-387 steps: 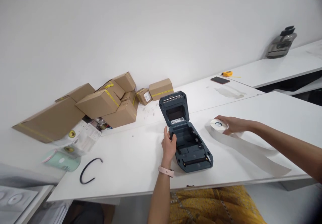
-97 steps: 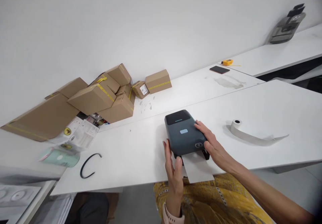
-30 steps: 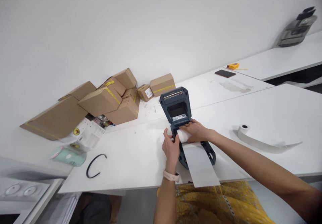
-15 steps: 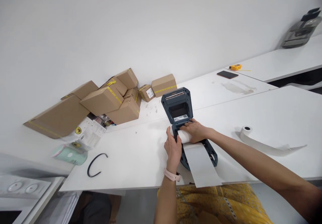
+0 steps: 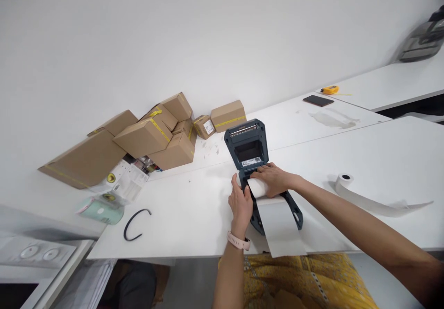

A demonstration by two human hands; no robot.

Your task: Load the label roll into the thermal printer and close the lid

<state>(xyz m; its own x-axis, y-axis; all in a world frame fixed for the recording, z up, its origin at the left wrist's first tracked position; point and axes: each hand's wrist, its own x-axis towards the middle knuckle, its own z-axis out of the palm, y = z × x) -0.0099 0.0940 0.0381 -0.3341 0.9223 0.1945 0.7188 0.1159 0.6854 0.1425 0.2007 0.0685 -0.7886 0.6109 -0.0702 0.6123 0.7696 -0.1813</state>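
Observation:
A dark blue label printer (image 5: 246,138) stands on the table with its lid raised. Inside its bay lies a white label roll (image 5: 257,188), whose loose strip (image 5: 280,223) hangs out over the front table edge. My right hand (image 5: 272,179) reaches over the roll from the right, fingers curled on it within the bay. At the printer's left side, my left hand (image 5: 240,202) grips the casing, its thumb close to the roll's left end. Parts of the bay are hidden beneath both hands.
Cardboard boxes (image 5: 142,138) are piled against the wall at left, beside a green pouch (image 5: 102,211) and a black headband (image 5: 126,228). Right of the printer lies another paper roll (image 5: 345,182) with its tail unrolled. Farther back are a phone (image 5: 318,101) and a yellow tape measure (image 5: 329,89).
The whole view has shifted slightly. Both hands keep nearly the same places at the printer, the right one still on the label roll.

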